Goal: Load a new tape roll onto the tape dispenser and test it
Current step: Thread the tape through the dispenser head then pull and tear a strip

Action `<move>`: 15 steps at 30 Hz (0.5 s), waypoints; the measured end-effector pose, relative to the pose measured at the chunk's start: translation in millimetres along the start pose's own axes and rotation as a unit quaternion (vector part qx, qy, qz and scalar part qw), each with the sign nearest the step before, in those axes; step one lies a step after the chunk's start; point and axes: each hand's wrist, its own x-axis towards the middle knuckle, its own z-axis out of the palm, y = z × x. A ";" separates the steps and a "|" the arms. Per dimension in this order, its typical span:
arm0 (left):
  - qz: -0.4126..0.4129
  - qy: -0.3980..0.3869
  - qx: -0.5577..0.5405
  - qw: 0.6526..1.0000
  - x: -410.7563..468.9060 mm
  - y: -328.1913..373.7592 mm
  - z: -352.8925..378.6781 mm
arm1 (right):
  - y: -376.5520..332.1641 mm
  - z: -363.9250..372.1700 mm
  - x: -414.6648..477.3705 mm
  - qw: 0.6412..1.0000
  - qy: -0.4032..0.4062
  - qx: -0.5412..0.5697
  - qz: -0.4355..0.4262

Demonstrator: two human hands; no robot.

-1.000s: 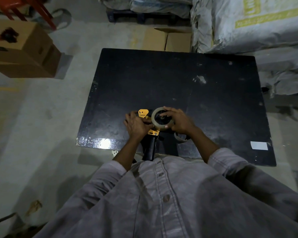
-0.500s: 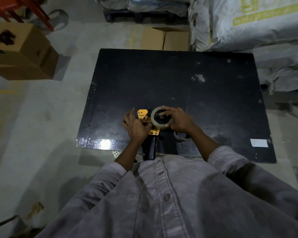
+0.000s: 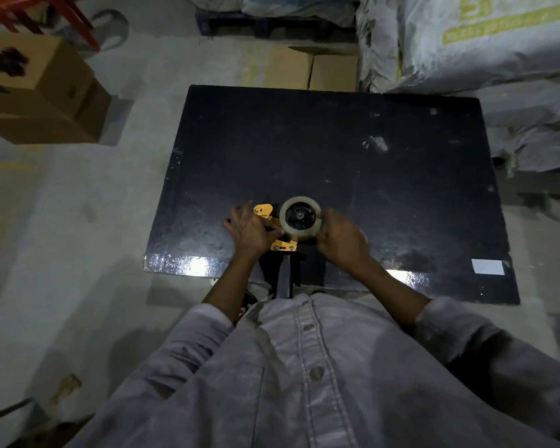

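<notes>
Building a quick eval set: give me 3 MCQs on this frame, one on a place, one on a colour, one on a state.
1. Where does the tape dispenser lie?
A. table's near edge
B. floor
C. cardboard box

2. What colour is the dispenser's body?
A. red
B. yellow
C. green

3. Where is the tape roll?
A. flat on the table, apart
B. in the right hand, lifted
C. seated on the dispenser's hub

Answers: 1 A, it rests on the black table just before the person. 2 B, yellow plates show beside the left hand. 3 C, the black hub fills its core; the right hand is beside it.
</notes>
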 end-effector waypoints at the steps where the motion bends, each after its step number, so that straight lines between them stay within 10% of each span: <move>1: 0.004 -0.001 -0.004 1.000 0.2 -0.9 -1.1 | -2.3 6.5 -6.9 1.000 -0.024 0.009 0.007; 6: -0.012 -0.027 0.002 1.000 -0.1 0.3 -9.5 | -6.0 51.0 -30.7 0.905 -0.320 0.216 0.179; 11: -0.020 -0.002 0.022 1.000 -5.3 3.3 -6.4 | -19.7 68.3 -25.4 0.716 -0.387 0.491 0.311; 15: -0.013 0.009 0.019 1.000 -4.4 1.0 -6.2 | -21.9 68.5 -26.2 0.702 -0.367 0.537 0.290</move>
